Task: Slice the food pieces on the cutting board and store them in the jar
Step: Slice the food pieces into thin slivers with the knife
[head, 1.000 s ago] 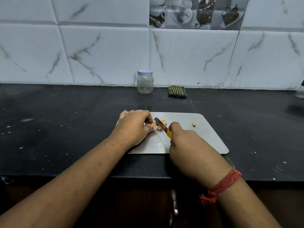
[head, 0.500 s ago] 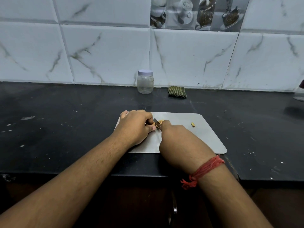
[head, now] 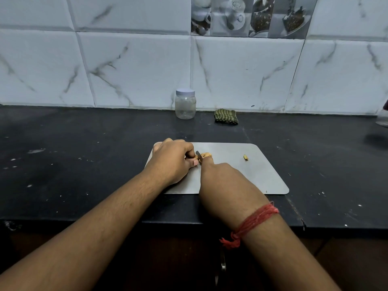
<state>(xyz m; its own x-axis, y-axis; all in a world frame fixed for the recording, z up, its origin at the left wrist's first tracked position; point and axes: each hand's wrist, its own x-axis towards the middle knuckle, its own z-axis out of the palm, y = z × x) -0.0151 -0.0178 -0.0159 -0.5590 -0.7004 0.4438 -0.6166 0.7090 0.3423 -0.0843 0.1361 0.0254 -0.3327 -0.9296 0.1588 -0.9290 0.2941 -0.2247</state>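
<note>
Head view, right hand: grips knife, now closer to left than a second ago.
Left hand: still pinching food pieces.
Cutting board: unmoved.

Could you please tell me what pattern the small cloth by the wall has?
The cloth has green and dark stripes, seen in the head view, right of the jar.

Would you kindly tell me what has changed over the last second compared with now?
The right hand has slid left and forward with the knife, bringing the blade up against the food pieces beside the left hand; its yellow handle is now hidden. The left hand still holds the food. Cutting board, stray bit, jar and cloth stayed put.
</note>
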